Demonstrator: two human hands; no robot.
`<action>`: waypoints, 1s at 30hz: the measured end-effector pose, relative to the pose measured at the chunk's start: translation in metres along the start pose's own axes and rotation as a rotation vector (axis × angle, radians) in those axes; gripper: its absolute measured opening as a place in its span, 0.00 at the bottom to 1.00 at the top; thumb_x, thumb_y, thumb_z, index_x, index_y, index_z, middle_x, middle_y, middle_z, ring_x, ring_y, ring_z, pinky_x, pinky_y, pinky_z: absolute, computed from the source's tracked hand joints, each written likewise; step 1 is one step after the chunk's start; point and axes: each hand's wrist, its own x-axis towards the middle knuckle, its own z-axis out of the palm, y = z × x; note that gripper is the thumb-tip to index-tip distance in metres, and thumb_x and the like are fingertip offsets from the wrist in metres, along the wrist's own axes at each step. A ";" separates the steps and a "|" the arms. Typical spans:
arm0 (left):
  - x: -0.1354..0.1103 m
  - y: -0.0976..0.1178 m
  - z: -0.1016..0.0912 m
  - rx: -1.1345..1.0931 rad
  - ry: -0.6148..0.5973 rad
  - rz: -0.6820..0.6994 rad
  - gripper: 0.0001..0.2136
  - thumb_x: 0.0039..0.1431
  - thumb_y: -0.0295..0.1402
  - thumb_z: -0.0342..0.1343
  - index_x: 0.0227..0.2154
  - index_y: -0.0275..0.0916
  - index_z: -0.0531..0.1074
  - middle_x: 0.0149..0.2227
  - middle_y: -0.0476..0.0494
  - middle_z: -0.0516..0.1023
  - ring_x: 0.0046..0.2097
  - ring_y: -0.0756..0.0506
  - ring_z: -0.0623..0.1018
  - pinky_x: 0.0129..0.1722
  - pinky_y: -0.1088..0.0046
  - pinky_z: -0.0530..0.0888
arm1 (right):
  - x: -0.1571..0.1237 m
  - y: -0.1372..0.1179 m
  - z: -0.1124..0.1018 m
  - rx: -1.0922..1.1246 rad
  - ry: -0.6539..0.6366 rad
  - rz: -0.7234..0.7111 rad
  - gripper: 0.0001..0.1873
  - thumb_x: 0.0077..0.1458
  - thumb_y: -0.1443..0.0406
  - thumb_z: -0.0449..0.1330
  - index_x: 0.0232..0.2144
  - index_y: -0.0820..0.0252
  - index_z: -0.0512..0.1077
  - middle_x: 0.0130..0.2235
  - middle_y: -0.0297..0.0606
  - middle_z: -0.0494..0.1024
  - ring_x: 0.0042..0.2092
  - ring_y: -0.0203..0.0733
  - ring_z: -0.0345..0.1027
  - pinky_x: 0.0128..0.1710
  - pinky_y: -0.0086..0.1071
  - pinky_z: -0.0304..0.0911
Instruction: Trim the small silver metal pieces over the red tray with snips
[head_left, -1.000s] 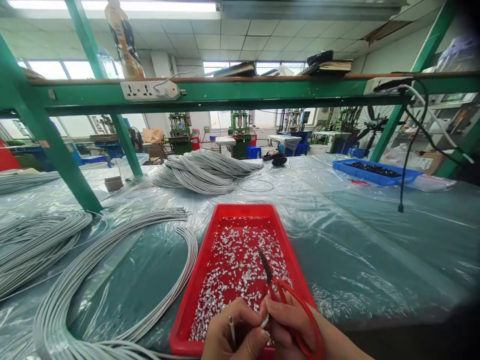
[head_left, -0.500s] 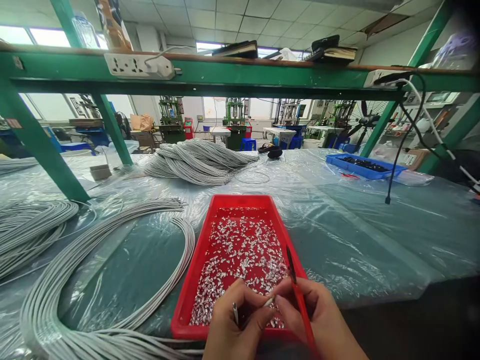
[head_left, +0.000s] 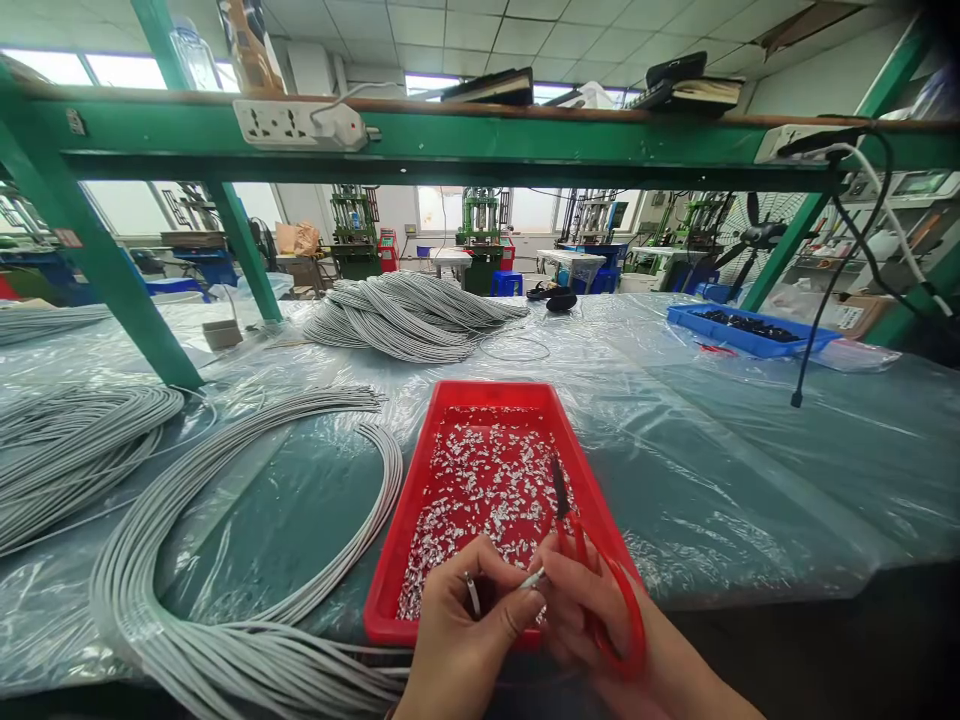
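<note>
My left hand (head_left: pixel 466 630) is closed in a pinch on a thin grey-white cable (head_left: pixel 533 579), a bit of which also shows between its fingers. My right hand (head_left: pixel 581 600) meets it at the cable's tip, thumb and fingertips at the end. Red-handled scissors (head_left: pixel 637 625) are held in that same right hand, dark blades pointing up and away from me. Both hands are over the near end of a red tray (head_left: pixel 385 580). Small shiny silver scraps (head_left: pixel 495 490) lie scattered across its floor.
A looped bundle of grey cables (head_left: pixel 135 560) lies left of the tray, with another coil (head_left: pixel 82 440) beyond it. A large cable pile (head_left: pixel 405 315) sits behind. At the back right stands a blue tray (head_left: pixel 727 335) of black parts. A green shelf beam (head_left: pixel 450 140) crosses overhead.
The scissors have turned in my right hand, so their red handle loops now show. My right fingers have shifted at the cable tip. The whole view has moved slightly.
</note>
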 end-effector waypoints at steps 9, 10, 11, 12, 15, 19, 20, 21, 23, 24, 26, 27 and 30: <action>0.000 -0.004 -0.008 0.107 -0.161 -0.039 0.18 0.46 0.46 0.62 0.24 0.32 0.71 0.20 0.53 0.61 0.18 0.59 0.58 0.17 0.81 0.52 | 0.001 -0.018 -0.015 -0.482 -0.043 -0.148 0.16 0.40 0.62 0.69 0.22 0.66 0.66 0.19 0.27 0.61 0.22 0.26 0.49 0.21 0.23 0.43; 0.000 -0.004 -0.009 0.101 -0.220 -0.040 0.18 0.48 0.46 0.60 0.24 0.32 0.72 0.21 0.52 0.61 0.17 0.59 0.59 0.16 0.82 0.52 | 0.003 -0.016 -0.016 -0.404 -0.059 -0.102 0.17 0.41 0.60 0.69 0.22 0.65 0.65 0.18 0.27 0.61 0.21 0.26 0.48 0.20 0.23 0.42; 0.002 -0.004 -0.011 0.085 -0.281 -0.046 0.19 0.50 0.47 0.59 0.24 0.32 0.71 0.21 0.52 0.62 0.16 0.60 0.60 0.15 0.83 0.52 | 0.007 -0.013 -0.016 -0.315 -0.079 -0.046 0.19 0.41 0.58 0.68 0.22 0.65 0.64 0.17 0.27 0.60 0.20 0.26 0.48 0.20 0.23 0.41; 0.003 -0.005 -0.012 0.064 -0.333 -0.062 0.19 0.51 0.47 0.58 0.24 0.31 0.70 0.21 0.51 0.62 0.16 0.60 0.60 0.14 0.83 0.52 | 0.010 -0.009 -0.016 -0.228 -0.103 0.008 0.20 0.41 0.57 0.68 0.21 0.64 0.63 0.16 0.27 0.59 0.19 0.26 0.47 0.20 0.23 0.42; 0.005 -0.004 -0.012 -0.005 -0.365 -0.144 0.21 0.51 0.49 0.56 0.22 0.32 0.67 0.17 0.52 0.62 0.14 0.61 0.57 0.12 0.86 0.50 | 0.019 -0.001 -0.013 -0.073 -0.145 0.095 0.22 0.41 0.55 0.66 0.17 0.62 0.60 0.12 0.26 0.55 0.16 0.27 0.46 0.20 0.25 0.48; 0.006 -0.006 -0.012 -0.032 -0.315 -0.165 0.20 0.52 0.50 0.55 0.26 0.34 0.65 0.16 0.55 0.63 0.13 0.60 0.58 0.11 0.87 0.51 | 0.019 -0.001 -0.010 -0.066 -0.054 0.009 0.22 0.43 0.56 0.67 0.19 0.63 0.60 0.16 0.26 0.59 0.19 0.25 0.50 0.21 0.22 0.50; 0.006 -0.006 -0.012 -0.028 -0.311 -0.163 0.20 0.53 0.50 0.54 0.27 0.34 0.64 0.17 0.55 0.64 0.13 0.60 0.59 0.11 0.87 0.52 | 0.018 -0.001 -0.010 -0.058 -0.005 -0.020 0.21 0.43 0.56 0.68 0.21 0.63 0.62 0.18 0.27 0.61 0.21 0.26 0.54 0.23 0.22 0.52; 0.006 -0.007 -0.013 -0.025 -0.313 -0.163 0.20 0.53 0.49 0.54 0.28 0.34 0.64 0.17 0.54 0.65 0.13 0.60 0.60 0.11 0.88 0.52 | 0.017 -0.001 -0.012 -0.059 0.029 -0.039 0.20 0.43 0.55 0.68 0.23 0.63 0.63 0.19 0.27 0.62 0.24 0.27 0.57 0.26 0.22 0.54; 0.006 -0.008 -0.013 -0.026 -0.313 -0.165 0.20 0.54 0.50 0.53 0.28 0.34 0.63 0.17 0.54 0.65 0.13 0.60 0.60 0.11 0.88 0.52 | 0.014 0.001 -0.016 -0.127 0.050 -0.074 0.20 0.43 0.54 0.67 0.28 0.63 0.67 0.21 0.29 0.65 0.25 0.28 0.58 0.27 0.22 0.56; 0.005 -0.008 -0.013 -0.028 -0.315 -0.171 0.20 0.54 0.50 0.52 0.28 0.34 0.63 0.17 0.54 0.65 0.12 0.60 0.59 0.10 0.88 0.52 | 0.014 0.002 -0.019 -0.184 0.044 -0.110 0.19 0.43 0.54 0.67 0.29 0.63 0.68 0.21 0.29 0.65 0.24 0.27 0.57 0.26 0.21 0.54; 0.005 -0.008 -0.013 -0.019 -0.323 -0.176 0.20 0.54 0.51 0.51 0.27 0.35 0.62 0.16 0.55 0.64 0.11 0.60 0.57 0.09 0.87 0.50 | 0.015 0.005 -0.022 -0.299 0.005 -0.211 0.17 0.42 0.57 0.68 0.27 0.65 0.69 0.20 0.30 0.66 0.22 0.25 0.54 0.22 0.20 0.49; 0.005 -0.008 -0.013 -0.005 -0.326 -0.180 0.20 0.55 0.51 0.51 0.27 0.35 0.62 0.15 0.56 0.62 0.11 0.60 0.56 0.09 0.87 0.49 | 0.016 0.006 -0.023 -0.323 -0.020 -0.253 0.16 0.41 0.60 0.70 0.25 0.65 0.69 0.20 0.30 0.66 0.22 0.25 0.53 0.20 0.19 0.46; 0.005 -0.006 -0.013 0.030 -0.354 -0.196 0.20 0.56 0.51 0.50 0.27 0.35 0.63 0.14 0.57 0.59 0.11 0.60 0.54 0.09 0.87 0.48 | 0.021 0.006 -0.020 -0.158 -0.093 -0.145 0.14 0.40 0.64 0.70 0.22 0.66 0.68 0.18 0.30 0.66 0.20 0.24 0.53 0.19 0.19 0.44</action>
